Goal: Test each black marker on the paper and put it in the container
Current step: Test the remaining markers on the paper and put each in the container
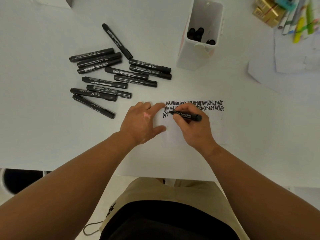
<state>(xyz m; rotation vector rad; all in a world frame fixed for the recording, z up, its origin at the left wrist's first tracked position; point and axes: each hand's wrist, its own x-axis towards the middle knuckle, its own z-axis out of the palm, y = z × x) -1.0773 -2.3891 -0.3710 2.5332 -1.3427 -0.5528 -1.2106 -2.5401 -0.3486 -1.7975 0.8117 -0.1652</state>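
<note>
On the paper [216,130], near its left edge, the right hand [194,130] pinches a black marker [187,116], its tip starting a third scribble row [165,115]. The left hand [138,122] lies spread flat, pinning the sheet. Steady pressure and short strokes should serve. Loose markers [110,80] lie leftward on the worktop [52,127], and the white container [192,58] stands beyond.

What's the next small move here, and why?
Probably drag the marker tip rightward to extend the third scribble row: the right hand grips it with the tip on the paper, that row has barely started, and the left hand presses the sheet flat.
</note>
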